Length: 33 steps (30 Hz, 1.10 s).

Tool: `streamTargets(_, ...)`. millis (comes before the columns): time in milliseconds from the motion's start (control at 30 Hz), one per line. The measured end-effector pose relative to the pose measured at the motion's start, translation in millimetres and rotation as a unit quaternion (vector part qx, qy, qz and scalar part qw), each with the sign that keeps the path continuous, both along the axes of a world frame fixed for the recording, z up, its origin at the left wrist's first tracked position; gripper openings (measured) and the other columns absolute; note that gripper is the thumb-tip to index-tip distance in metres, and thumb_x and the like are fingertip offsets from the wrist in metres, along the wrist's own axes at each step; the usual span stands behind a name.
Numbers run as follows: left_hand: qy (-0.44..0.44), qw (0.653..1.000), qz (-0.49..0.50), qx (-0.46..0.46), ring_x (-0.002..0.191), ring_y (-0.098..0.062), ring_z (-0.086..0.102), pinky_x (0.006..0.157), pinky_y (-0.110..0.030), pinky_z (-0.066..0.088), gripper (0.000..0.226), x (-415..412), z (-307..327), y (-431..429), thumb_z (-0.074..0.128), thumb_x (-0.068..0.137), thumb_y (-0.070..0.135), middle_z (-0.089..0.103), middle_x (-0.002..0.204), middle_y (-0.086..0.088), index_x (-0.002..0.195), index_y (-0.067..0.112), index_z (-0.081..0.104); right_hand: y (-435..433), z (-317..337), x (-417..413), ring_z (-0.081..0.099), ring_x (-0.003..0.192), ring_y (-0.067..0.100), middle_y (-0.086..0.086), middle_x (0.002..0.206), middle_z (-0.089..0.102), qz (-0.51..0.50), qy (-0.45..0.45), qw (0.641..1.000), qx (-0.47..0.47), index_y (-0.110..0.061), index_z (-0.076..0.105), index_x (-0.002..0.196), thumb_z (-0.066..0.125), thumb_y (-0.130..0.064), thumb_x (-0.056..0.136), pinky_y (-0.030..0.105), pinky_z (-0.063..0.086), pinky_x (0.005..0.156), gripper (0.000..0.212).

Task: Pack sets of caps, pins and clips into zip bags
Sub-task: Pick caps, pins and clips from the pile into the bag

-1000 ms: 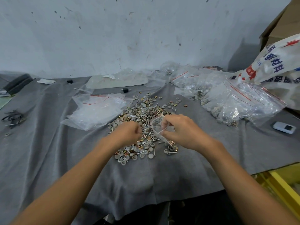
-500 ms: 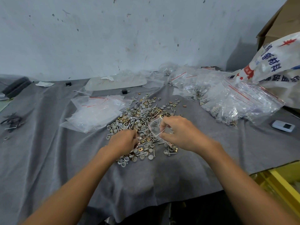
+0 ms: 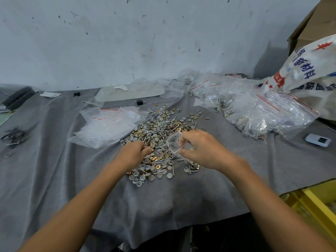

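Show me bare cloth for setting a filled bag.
Free: the cloth between the parts pile and the table's near edge; also left, between the empty bags and black ties. Crowded: right, with filled bags.

Cloth-covered table (image 3: 54, 170): loose pile of caps, pins and clips (image 3: 160, 135) at centre. Left hand (image 3: 133, 154) on the pile's near left part; right hand (image 3: 201, 151) at its near right, holding a small zip bag (image 3: 173, 142) over it. Stack of empty zip bags (image 3: 107, 126) left of pile. Filled zip bags (image 3: 261, 110) right and behind. Printed sack (image 3: 309, 73) far right. Small handheld device (image 3: 317, 140) at right edge.
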<state>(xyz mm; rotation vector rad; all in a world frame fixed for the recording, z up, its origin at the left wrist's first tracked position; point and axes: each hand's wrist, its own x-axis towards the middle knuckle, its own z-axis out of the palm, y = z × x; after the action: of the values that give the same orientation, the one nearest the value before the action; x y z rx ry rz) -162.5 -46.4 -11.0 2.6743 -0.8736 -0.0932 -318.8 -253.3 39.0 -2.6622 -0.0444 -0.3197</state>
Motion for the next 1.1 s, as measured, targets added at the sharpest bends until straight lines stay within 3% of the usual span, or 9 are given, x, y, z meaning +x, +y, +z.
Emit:
streamTargets(133,0.001,1.0,0.025,-0.018,0.051,-0.012,0.047,0.05,-0.027,0.031,0.047,0.2,4.3,5.0,0.056,0.097,0.053,0.052,0.057,0.005,0.066,0.019,0.048,-0.5,0.1,-0.1,0.049,0.089,0.009,-0.017,0.091,0.055,0.001,-0.002,1.0,-0.007,-0.033,0.053,0.088,0.07,-0.032,0.09,0.03,0.034,0.075,0.017)
streamTargets(200,-0.011,0.999,0.039,-0.034,0.051,-0.011,0.052,0.051,-0.027,0.035,0.047,-0.3,12.9,6.0,0.062,0.092,0.058,0.057,0.056,0.005,0.065,0.02,0.054,-0.3,0.3,-0.2,0.049,0.09,0.01,-0.017,0.092,0.055,0.0,0.0,1.0,-0.007,-0.033,0.054,0.088,0.07,-0.033,0.09,0.03,0.035,0.076,0.016)
streamTargets(300,-0.01,0.997,0.039,-0.071,0.054,-0.006,0.057,0.052,-0.025,0.038,0.032,-5.4,32.6,1.9,0.066,0.092,0.052,0.065,0.063,0.008,0.078,0.023,0.068,1.2,1.8,0.3,0.054,0.097,0.014,-0.012,0.1,0.063,0.0,0.009,1.0,-0.006,-0.033,0.055,0.089,0.07,-0.033,0.091,0.033,0.041,0.081,0.015)
streamTargets(500,-0.01,0.984,-0.09,-0.155,0.076,0.001,0.056,0.064,-0.02,0.04,0.011,-27.7,77.3,-14.9,0.06,0.1,0.033,0.065,0.087,0.013,0.103,0.029,0.07,5.6,1.9,1.4,0.054,0.103,0.014,-0.008,0.107,0.067,-0.008,0.009,1.0,-0.017,-0.027,0.063,0.098,0.069,-0.033,0.091,0.035,0.044,0.086,0.011)
streamTargets(667,0.062,0.965,-0.185,-0.176,0.06,-0.007,0.054,0.058,-0.024,0.045,0.013,-38.6,85.8,-26.3,0.066,0.097,0.027,0.065,0.074,-0.003,0.108,0.028,0.073,5.1,3.3,0.4,0.056,0.101,0.015,-0.01,0.101,0.064,-0.009,0.003,1.0,-0.028,-0.029,0.06,0.095,0.07,-0.034,0.091,0.035,0.044,0.083,0.012)
streamTargets(800,0.074,0.957,-0.145,-0.241,0.063,-0.005,0.054,0.063,-0.024,0.044,0.013,-28.5,76.4,-26.0,0.064,0.098,0.019,0.065,0.076,0.007,0.103,0.028,0.072,-3.6,4.9,-4.4,0.06,0.103,0.017,-0.009,0.105,0.069,-0.029,-0.006,0.999,-0.016,-0.028,0.062,0.094,0.07,-0.032,0.091,0.038,0.047,0.088,0.01)
streamTargets(967,0.095,0.958,-0.115,-0.245,0.065,-0.001,0.058,0.061,-0.019,0.046,0.016,-19.2,56.2,-27.7,0.063,0.099,0.021,0.066,0.074,0.011,0.096,0.036,0.069,-9.8,4.7,-7.2,0.058,0.103,0.017,-0.009,0.106,0.068,-0.031,-0.005,0.999,-0.016,-0.027,0.063,0.096,0.069,-0.032,0.092,0.037,0.047,0.088,0.009)
streamTargets(1100,0.043,0.99,-0.054,-0.124,0.082,0.002,0.058,0.067,-0.02,0.044,0.008,-11.9,31.1,-32.0,0.059,0.101,0.027,0.062,0.09,0.017,0.101,0.031,0.066,-11.0,4.9,-7.9,0.058,0.105,0.018,-0.007,0.107,0.068,-0.03,-0.003,1.0,-0.006,-0.026,0.062,0.096,0.069,-0.032,0.092,0.039,0.047,0.091,0.009)
